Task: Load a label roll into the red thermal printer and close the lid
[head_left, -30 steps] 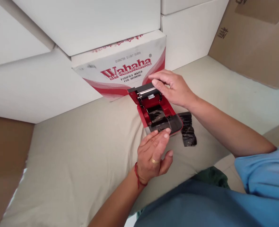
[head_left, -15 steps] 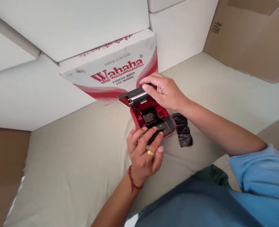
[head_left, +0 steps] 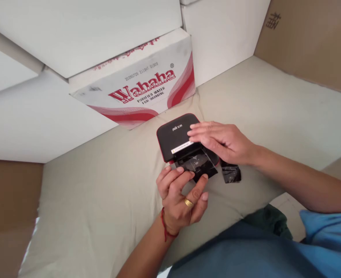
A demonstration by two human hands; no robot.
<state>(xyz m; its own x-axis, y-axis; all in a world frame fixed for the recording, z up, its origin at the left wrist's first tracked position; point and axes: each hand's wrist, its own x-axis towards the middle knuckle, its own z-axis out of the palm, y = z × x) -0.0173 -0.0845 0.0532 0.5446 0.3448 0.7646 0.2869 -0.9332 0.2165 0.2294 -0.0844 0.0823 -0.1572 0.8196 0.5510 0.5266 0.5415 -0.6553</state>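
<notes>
A small black and red printer-like device (head_left: 174,135) lies on the cloth with its lid down. White lettering and a pale label mark the lid. From its front edge a black glossy film strip (head_left: 198,164) sticks out. My right hand (head_left: 222,141) rests on the lid's right side, fingers stretched out. My left hand (head_left: 182,193), wearing a gold ring and a red cord bracelet, has its fingertips on the near end of the strip, fingers apart and slightly bent. Another crinkled black film piece (head_left: 231,172) lies right of the device, partly hidden by it.
Behind the device stands a white and red Wahaha water carton (head_left: 141,85), with large white boxes (head_left: 101,31) around it. A brown cardboard box (head_left: 312,42) is at the far right, another brown surface (head_left: 11,197) at the left. Beige cloth (head_left: 95,200) covers the work surface.
The device's lid has swung down from raised to closed, and my right hand has come down with it. My left hand stays at the strip. The view has shifted slightly.
</notes>
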